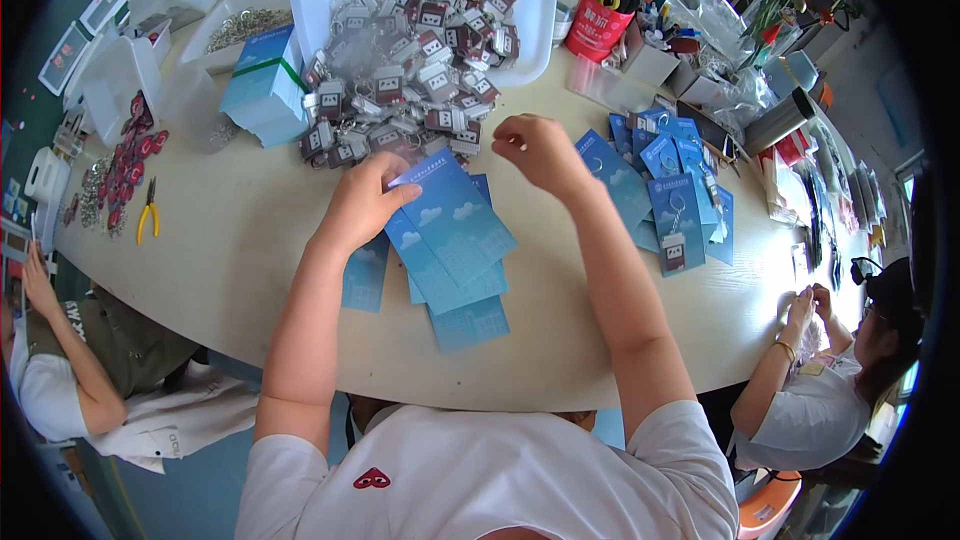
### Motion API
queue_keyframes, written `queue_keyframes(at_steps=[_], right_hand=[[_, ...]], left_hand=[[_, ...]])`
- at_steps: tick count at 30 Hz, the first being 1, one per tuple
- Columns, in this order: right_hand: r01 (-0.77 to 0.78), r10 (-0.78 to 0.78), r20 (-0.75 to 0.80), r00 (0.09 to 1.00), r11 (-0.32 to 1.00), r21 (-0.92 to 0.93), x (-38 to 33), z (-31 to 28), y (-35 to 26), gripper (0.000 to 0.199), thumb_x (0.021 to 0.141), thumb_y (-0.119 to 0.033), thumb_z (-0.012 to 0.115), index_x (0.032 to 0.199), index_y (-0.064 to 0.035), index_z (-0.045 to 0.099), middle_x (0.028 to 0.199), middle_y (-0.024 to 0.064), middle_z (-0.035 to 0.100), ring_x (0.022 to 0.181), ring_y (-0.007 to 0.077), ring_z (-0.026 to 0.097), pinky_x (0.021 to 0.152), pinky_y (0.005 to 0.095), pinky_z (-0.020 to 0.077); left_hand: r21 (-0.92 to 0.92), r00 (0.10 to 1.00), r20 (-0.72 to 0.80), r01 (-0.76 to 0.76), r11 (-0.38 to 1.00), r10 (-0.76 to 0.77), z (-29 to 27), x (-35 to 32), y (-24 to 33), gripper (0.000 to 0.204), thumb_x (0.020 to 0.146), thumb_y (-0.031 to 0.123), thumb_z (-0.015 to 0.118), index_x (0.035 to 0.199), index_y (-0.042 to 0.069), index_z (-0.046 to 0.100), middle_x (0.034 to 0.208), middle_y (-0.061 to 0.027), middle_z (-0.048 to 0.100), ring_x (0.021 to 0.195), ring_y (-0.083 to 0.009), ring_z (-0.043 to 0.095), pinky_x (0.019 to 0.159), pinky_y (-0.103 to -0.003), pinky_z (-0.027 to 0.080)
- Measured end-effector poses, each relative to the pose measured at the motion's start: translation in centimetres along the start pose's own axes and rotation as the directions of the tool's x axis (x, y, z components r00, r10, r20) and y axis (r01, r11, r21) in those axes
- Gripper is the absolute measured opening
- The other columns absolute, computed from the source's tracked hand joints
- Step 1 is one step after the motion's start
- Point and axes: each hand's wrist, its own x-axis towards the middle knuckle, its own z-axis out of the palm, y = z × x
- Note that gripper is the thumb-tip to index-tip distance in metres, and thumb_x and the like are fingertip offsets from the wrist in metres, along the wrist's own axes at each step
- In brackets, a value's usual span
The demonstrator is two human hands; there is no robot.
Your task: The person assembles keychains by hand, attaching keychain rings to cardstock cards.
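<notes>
My left hand [362,202] pinches the upper left edge of a blue card [458,223] printed with white clouds. More such cards lie fanned out beneath it on the table. My right hand [540,152] hovers to the right of them with its fingers curled into a pinch; whatever is between the fingertips is too small to make out. Just beyond both hands, a heap of dark red and white keychains [435,80] spills from a white plastic tub [540,0]. To the right lie blue cards with keychains on them, including one card [672,202] with its ring and tag in plain view.
A banded stack of blue cards [265,85] stands left of the tub. Yellow-handled pliers [149,212] and red tags [130,160] lie farther left. A red holder with scissors [600,25] stands at the back right. People sit at both sides of the table [545,320].
</notes>
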Motion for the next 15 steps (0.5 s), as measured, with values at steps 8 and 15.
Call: queue_keyframes(at_steps=[8,15], right_hand=[[-0.175,0.168,-0.228,0.959,0.984,-0.012,4.3,2.6,4.4,0.017,0.074,-0.011,0.059,0.088,-0.0029,0.065,0.081,0.0155,0.064,0.075,0.0282,0.062,0.07,0.0358,0.0481],[-0.26,0.231,-0.184,0.955,0.953,-0.156,4.7,3.4,3.5,0.021,0.075,-0.018,0.061,0.095,-0.0154,0.065,0.099,0.0087,0.057,0.089,0.0267,0.058,0.075,0.0366,0.0467]], left_hand=[[-0.346,0.969,-0.244,-0.044,0.937,-0.045,0.5,0.6,-1.3,0.021,0.082,0.018,0.063,0.086,-0.001,0.056,0.073,-0.0042,0.059,0.068,-0.0102,0.053,0.061,-0.026,0.043],[-0.682,0.972,-0.117,0.069,0.728,-0.202,0.1,0.5,-0.8,0.023,0.085,0.03,0.06,0.084,0.007,0.058,0.072,0.0047,0.056,0.063,-0.0025,0.047,0.054,-0.017,0.034]])
